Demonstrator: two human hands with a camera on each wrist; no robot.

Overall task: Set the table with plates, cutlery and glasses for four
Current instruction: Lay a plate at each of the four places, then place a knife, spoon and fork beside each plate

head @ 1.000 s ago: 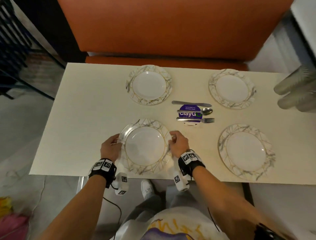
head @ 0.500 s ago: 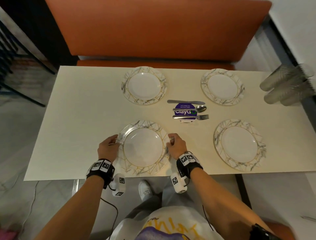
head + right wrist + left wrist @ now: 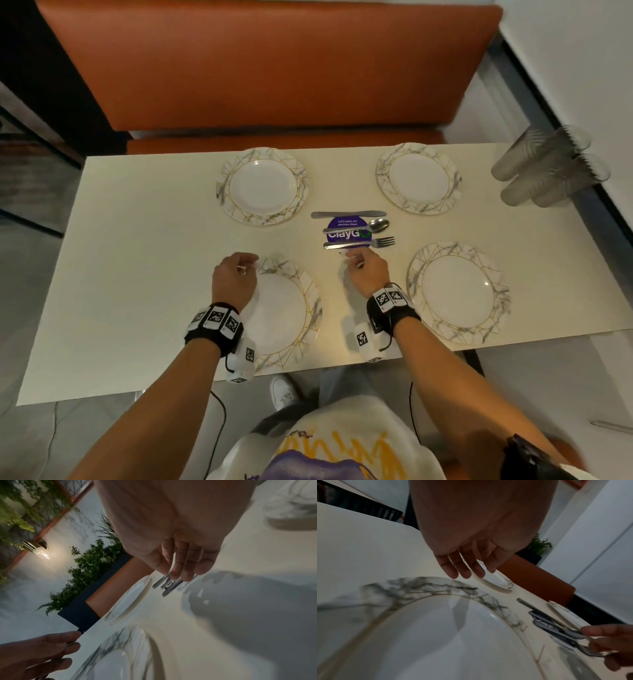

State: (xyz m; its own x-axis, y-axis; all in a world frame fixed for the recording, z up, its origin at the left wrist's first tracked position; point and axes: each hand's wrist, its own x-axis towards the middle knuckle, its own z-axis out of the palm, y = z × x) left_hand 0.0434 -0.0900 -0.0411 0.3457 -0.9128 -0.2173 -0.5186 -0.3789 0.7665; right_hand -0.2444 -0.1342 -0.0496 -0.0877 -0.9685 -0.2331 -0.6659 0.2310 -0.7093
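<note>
I am looking down on the long cream bench [image 3: 144, 260], with the orange padded seat [image 3: 267, 68] running along its far edge. Four round white plates with grey marble and gold-line rims are lying on it. The near-left plate [image 3: 284, 315] is sitting just under and to the right of my left hand [image 3: 234, 281], the near-right plate [image 3: 457, 291] is lying to the right of my right hand [image 3: 368, 272], and the far-left plate [image 3: 262, 186] and far-right plate [image 3: 418, 179] are lying well beyond both hands. A cluster of clear ribbed drinking glasses [image 3: 548, 168] is standing at the bench's far right end, well apart from my right fingers.

Just ahead of my right fingers [image 3: 187, 573], a round purple sticker [image 3: 347, 233] is showing on the bench, with a steel knife [image 3: 347, 214], a steel spoon [image 3: 376, 225] and a steel fork [image 3: 359, 243] lying across it. Those fingers are reaching loosely extended over the fork's handle, gripping nothing that I can make out.

My left fingers [image 3: 462, 568] are hanging relaxed and slightly curled above the far-left rim of the near-left plate, clear of it and empty.
</note>
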